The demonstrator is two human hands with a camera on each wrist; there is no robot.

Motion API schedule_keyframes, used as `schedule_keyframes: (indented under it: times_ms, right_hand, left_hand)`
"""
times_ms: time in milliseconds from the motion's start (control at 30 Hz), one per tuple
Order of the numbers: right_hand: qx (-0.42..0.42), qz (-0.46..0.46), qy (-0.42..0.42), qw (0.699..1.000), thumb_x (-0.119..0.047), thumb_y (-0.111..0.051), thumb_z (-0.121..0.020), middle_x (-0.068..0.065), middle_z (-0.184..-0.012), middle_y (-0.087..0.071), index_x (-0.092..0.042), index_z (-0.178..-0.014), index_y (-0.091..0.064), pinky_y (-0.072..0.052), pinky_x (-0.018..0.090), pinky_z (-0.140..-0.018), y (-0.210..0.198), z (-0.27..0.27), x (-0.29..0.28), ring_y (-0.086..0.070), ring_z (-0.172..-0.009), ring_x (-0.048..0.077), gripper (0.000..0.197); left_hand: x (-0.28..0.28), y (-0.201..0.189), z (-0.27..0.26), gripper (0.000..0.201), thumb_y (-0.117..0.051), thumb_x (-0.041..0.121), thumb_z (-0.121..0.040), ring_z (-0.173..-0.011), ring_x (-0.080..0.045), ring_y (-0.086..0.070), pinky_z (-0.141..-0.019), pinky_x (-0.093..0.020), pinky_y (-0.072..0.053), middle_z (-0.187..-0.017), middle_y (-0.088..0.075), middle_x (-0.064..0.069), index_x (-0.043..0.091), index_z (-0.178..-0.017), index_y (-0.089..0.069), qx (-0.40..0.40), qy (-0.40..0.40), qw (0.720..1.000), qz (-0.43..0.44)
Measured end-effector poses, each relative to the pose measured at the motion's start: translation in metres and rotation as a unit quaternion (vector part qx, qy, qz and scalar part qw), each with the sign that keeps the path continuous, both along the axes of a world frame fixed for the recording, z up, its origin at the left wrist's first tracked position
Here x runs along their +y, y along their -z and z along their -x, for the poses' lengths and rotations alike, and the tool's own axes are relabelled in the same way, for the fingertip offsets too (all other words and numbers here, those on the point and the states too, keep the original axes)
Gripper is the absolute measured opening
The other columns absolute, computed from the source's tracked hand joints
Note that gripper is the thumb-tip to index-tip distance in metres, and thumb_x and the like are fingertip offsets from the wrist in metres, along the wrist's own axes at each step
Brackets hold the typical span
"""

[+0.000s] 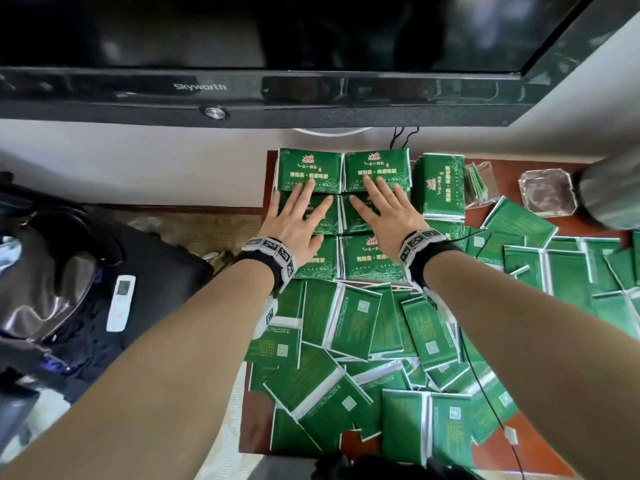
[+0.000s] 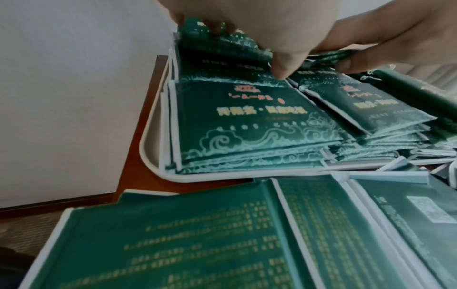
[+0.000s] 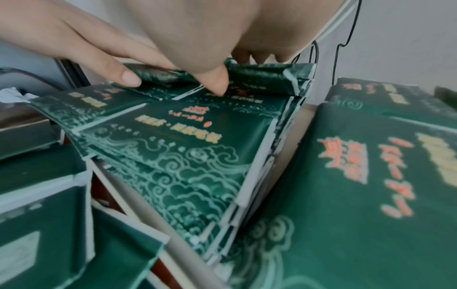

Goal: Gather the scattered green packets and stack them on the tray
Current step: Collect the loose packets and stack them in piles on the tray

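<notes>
Green packets (image 1: 375, 171) lie in neat face-up stacks, two columns wide, on a white tray (image 2: 158, 168) at the table's far left. My left hand (image 1: 298, 216) presses flat on the left column, fingers straight and spread. Beside it, my right hand (image 1: 382, 207) presses flat on the right column the same way. Neither hand holds anything. The tray's rim (image 3: 138, 197) shows under the near stacks in the right wrist view. One more stack (image 1: 441, 183) stands to the right of the tray. Several loose packets (image 1: 360, 341) lie scattered face down nearer to me and to the right.
A black television (image 1: 242, 64) hangs over the tray's far end. A glass ashtray (image 1: 547, 192), a clear bag (image 1: 481, 185) and a dark cylinder (image 1: 609, 192) sit at the far right of the wooden table (image 1: 540, 452). A thin black cable (image 1: 485, 393) crosses the loose packets. Left, a white remote (image 1: 121, 303) lies on dark luggage.
</notes>
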State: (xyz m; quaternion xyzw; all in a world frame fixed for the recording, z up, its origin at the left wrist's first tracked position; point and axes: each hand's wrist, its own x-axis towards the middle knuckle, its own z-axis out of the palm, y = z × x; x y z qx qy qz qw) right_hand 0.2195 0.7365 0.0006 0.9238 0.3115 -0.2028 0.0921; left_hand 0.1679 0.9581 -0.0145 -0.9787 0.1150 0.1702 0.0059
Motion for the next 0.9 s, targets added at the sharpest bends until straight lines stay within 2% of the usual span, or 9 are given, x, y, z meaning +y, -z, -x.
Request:
schedule_keyframes:
  times_ms: [133, 200, 267, 333, 433, 567, 667, 733, 900]
  right_hand:
    - [-0.002, -0.012, 0.038, 0.999, -0.033, -0.05, -0.098, 0.008, -0.166, 0.016, -0.03, -0.16, 0.002, -0.002, 0.055, -0.123, -0.016, 0.013, -0.007, 0.008, -0.153, 0.032, 0.081]
    - [0.021, -0.037, 0.083, 0.996, -0.024, -0.054, -0.095, 0.009, -0.167, -0.002, -0.024, -0.159, -0.017, -0.01, 0.054, -0.124, -0.027, 0.026, -0.012, -0.008, -0.153, 0.033, 0.073]
    - [0.041, -0.07, 0.144, 0.986, -0.013, -0.055, -0.092, 0.012, -0.159, -0.029, -0.019, -0.148, -0.043, -0.03, 0.051, -0.119, -0.038, 0.042, -0.02, -0.033, -0.143, 0.033, 0.057]
    - [0.058, -0.1, 0.212, 0.97, -0.008, -0.052, -0.092, 0.01, -0.139, -0.05, -0.016, -0.133, -0.058, -0.051, 0.046, -0.102, -0.048, 0.061, -0.031, -0.054, -0.121, 0.03, 0.041]
    - [0.098, -0.116, 0.282, 0.947, -0.008, -0.046, -0.096, 0.013, -0.122, -0.061, -0.016, -0.125, -0.063, -0.06, 0.042, -0.085, -0.054, 0.094, -0.05, -0.066, -0.094, 0.028, 0.035]
    - [0.167, -0.021, 0.271, 0.948, -0.013, -0.044, -0.099, 0.014, -0.12, -0.066, -0.01, -0.121, -0.066, -0.056, 0.04, -0.092, -0.043, 0.136, -0.08, -0.065, -0.107, 0.031, 0.032]
    - [0.198, 0.058, 0.252, 0.946, -0.02, -0.042, -0.099, 0.015, -0.105, -0.066, -0.003, -0.106, -0.061, -0.055, 0.04, -0.09, -0.029, 0.158, -0.105, -0.064, -0.096, 0.03, 0.027]
    - [0.182, 0.059, 0.246, 0.95, -0.018, -0.043, -0.098, 0.013, -0.098, -0.064, -0.002, -0.108, -0.059, -0.056, 0.038, -0.087, -0.032, 0.169, -0.118, -0.062, -0.089, 0.029, 0.025]
    - [0.13, 0.004, 0.205, 0.97, -0.015, -0.043, -0.099, 0.013, -0.11, -0.067, -0.004, -0.108, -0.064, -0.054, 0.035, -0.084, -0.048, 0.197, -0.148, -0.063, -0.103, 0.03, 0.025]
  left_hand:
    - [-0.006, -0.013, 0.011, 0.079, -0.044, 0.052, -0.097, -0.154, -0.024, 0.005, -0.122, -0.058, -0.007, -0.166, 0.017, -0.005, 0.031, -0.16, 0.0, 0.002, 0.004, 1.0, 0.012]
    - [-0.014, -0.023, 0.022, 0.076, -0.049, 0.044, -0.096, -0.154, -0.024, -0.004, -0.123, -0.055, -0.011, -0.168, 0.004, -0.006, 0.026, -0.16, -0.011, 0.007, -0.002, 1.0, 0.026]
    - [-0.026, -0.033, 0.034, 0.067, -0.053, 0.034, -0.095, -0.149, -0.027, -0.024, -0.12, -0.052, -0.024, -0.165, -0.018, -0.009, 0.019, -0.155, -0.028, 0.012, -0.004, 0.999, 0.039]
    - [-0.04, -0.042, 0.046, 0.053, -0.053, 0.026, -0.094, -0.132, -0.027, -0.049, -0.109, -0.047, -0.042, -0.15, -0.044, -0.008, 0.017, -0.145, -0.043, 0.027, 0.0, 0.998, 0.06]
    - [-0.06, -0.051, 0.07, 0.029, -0.049, 0.022, -0.096, -0.094, -0.024, -0.065, -0.087, -0.04, -0.057, -0.114, -0.067, -0.003, 0.022, -0.123, -0.061, 0.077, -0.012, 0.993, 0.089]
    - [-0.091, -0.054, 0.103, 0.017, -0.055, 0.024, -0.095, -0.073, -0.024, -0.061, -0.073, -0.033, -0.057, -0.089, -0.067, -0.007, 0.016, -0.092, -0.069, 0.209, -0.028, 0.977, 0.038]
    - [-0.108, -0.047, 0.122, 0.031, -0.057, 0.034, -0.092, -0.064, -0.022, -0.053, -0.062, -0.029, -0.045, -0.075, -0.058, -0.006, 0.012, -0.071, -0.058, 0.289, -0.031, 0.956, -0.036]
    - [-0.121, -0.052, 0.134, 0.034, -0.056, 0.035, -0.092, -0.062, -0.02, -0.05, -0.059, -0.027, -0.042, -0.073, -0.055, -0.005, 0.012, -0.068, -0.053, 0.28, -0.043, 0.958, -0.045]
    - [-0.162, -0.077, 0.174, 0.027, -0.048, 0.026, -0.099, -0.069, -0.021, -0.052, -0.061, -0.028, -0.046, -0.078, -0.054, -0.004, 0.011, -0.078, -0.056, 0.213, -0.057, 0.974, -0.042]
